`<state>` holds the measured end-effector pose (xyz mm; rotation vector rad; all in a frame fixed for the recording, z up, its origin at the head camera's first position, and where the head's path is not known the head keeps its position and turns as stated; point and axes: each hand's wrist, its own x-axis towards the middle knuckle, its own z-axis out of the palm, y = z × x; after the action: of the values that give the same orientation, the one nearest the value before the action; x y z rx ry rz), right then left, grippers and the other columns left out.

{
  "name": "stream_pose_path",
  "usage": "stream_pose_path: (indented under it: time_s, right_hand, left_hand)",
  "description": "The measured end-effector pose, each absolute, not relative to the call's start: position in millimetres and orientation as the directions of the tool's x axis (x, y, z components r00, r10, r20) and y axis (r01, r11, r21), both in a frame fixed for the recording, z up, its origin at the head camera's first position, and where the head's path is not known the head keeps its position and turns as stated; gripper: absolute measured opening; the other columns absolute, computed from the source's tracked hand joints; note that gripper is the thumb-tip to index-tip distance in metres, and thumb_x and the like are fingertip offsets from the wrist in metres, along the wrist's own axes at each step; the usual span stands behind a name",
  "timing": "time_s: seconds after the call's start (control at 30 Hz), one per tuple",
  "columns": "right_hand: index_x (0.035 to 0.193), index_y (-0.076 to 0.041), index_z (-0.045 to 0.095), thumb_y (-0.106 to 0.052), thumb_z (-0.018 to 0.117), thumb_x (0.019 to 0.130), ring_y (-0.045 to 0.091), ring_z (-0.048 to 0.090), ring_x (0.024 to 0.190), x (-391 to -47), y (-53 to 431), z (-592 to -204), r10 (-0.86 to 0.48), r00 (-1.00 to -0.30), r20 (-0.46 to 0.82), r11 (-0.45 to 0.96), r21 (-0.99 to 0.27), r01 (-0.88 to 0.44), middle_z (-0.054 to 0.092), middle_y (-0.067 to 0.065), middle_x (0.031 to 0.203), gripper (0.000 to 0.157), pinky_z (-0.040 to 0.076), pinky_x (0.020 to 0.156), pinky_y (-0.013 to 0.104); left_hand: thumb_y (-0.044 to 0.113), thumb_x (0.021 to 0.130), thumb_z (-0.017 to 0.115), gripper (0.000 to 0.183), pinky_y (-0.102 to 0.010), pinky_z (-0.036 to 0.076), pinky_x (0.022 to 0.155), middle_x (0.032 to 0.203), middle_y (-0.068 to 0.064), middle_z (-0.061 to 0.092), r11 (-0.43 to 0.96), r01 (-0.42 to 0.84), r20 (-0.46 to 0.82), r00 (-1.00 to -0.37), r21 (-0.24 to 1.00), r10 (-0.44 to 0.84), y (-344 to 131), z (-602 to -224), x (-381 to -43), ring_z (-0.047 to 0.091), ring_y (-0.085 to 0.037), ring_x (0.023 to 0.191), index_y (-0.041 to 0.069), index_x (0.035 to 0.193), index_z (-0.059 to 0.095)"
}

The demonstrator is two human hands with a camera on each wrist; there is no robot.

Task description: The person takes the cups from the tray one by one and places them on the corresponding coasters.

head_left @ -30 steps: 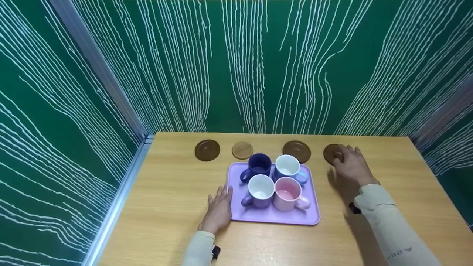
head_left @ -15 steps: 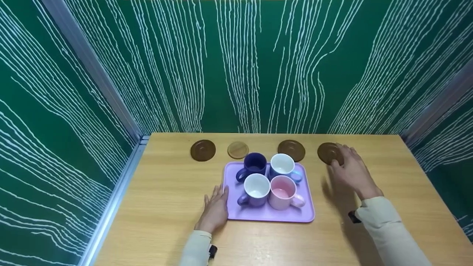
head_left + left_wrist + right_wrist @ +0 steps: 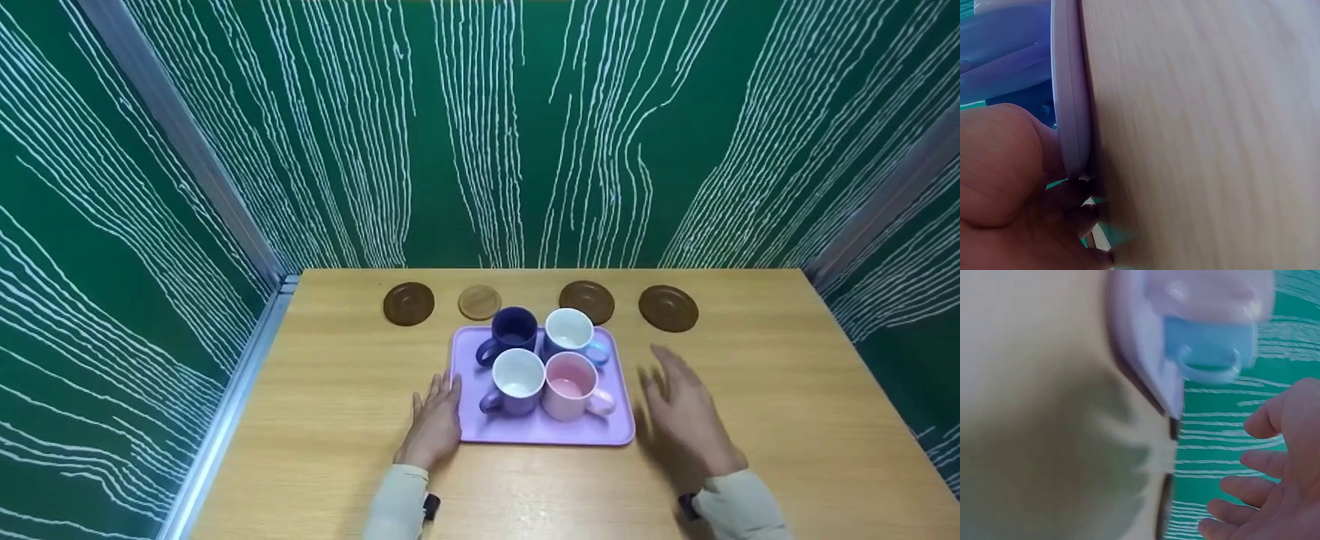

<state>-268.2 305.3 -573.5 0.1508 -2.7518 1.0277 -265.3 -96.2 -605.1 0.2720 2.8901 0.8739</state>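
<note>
A lilac tray (image 3: 540, 431) bears a navy mug (image 3: 514, 330), a blue mug with white inside (image 3: 568, 330), a purple mug with white inside (image 3: 517, 382) and a pink mug (image 3: 571, 386). At the tray's left edge lies my left hand (image 3: 433, 426), its fingers extended and its thumb at the rim; the left wrist view shows the thumb (image 3: 999, 163) close up against the tray wall (image 3: 1071, 95). Right of the tray my right hand (image 3: 690, 420) hovers over the table, fingers extended, touching nothing. The right wrist view shows its fingers (image 3: 1252, 490) spread apart.
Along the back of the wooden table (image 3: 337, 390) lie a dark brown coaster (image 3: 409, 304), a smaller light wooden one (image 3: 479, 302) and two more dark coasters, one behind the tray (image 3: 587, 301) and one at right (image 3: 668, 308). A green patterned wall (image 3: 480, 150) stands behind.
My right hand has let go of the rightmost dark coaster and drawn back toward me and slightly left. The left hand stays at the tray's edge.
</note>
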Motion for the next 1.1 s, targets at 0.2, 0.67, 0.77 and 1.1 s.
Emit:
stream_pose_path:
  time_s: [0.2, 0.67, 0.77, 1.1]
  right_hand:
    - [0.155, 0.001, 0.041, -0.014, 0.058, 0.102, 0.052, 0.034, 0.147, -261.6, 291.8, -596.3, -0.048, -0.983, 0.176, 0.793, -0.592, -0.144, 0.039, 0.031, 0.158, 0.058, 0.028, 0.119, 0.066]
    - [0.155, 0.001, 0.043, -0.015, 0.057, 0.103, 0.055, 0.035, 0.145, -257.6, 276.0, -613.5, -0.150, -0.983, 0.108, 0.852, -0.490, -0.184, 0.039, 0.033, 0.157, 0.056, 0.030, 0.118, 0.067]
    - [0.155, 0.001, 0.043, -0.014, 0.056, 0.103, 0.057, 0.034, 0.145, -257.1, 275.2, -613.3, -0.163, -0.982, 0.092, 0.858, -0.478, -0.187, 0.040, 0.032, 0.158, 0.056, 0.030, 0.117, 0.068]
    - [0.155, -0.001, 0.043, -0.016, 0.052, 0.105, 0.060, 0.031, 0.144, -256.7, 273.0, -611.3, -0.151, -0.987, 0.047, 0.893, -0.422, -0.157, 0.044, 0.024, 0.158, 0.053, 0.030, 0.114, 0.071]
  left_hand:
    - [-0.002, 0.100, 0.041, 0.058, -0.075, 0.007, 0.120, 0.166, -0.025, 0.027, 0.820, 0.156, -0.038, -0.977, 0.551, 0.211, -96.1, -605.3, -268.3, 0.019, -0.044, 0.156, -0.001, 0.158, 0.037]
    - [-0.001, 0.100, 0.041, 0.058, -0.075, 0.007, 0.120, 0.164, -0.026, 0.031, 0.816, 0.152, -0.038, -0.977, 0.557, 0.208, -97.4, -608.1, -267.8, 0.020, -0.044, 0.156, -0.001, 0.158, 0.037]
    - [-0.002, 0.099, 0.041, 0.059, -0.075, 0.007, 0.120, 0.165, -0.025, 0.030, 0.817, 0.147, -0.045, -0.977, 0.557, 0.206, -97.6, -607.7, -267.3, 0.019, -0.044, 0.156, -0.001, 0.158, 0.037]
    - [-0.002, 0.099, 0.043, 0.059, -0.075, 0.005, 0.120, 0.165, -0.026, 0.029, 0.811, 0.155, -0.042, -0.976, 0.565, 0.215, -96.2, -604.2, -265.3, 0.018, -0.044, 0.156, -0.002, 0.158, 0.037]
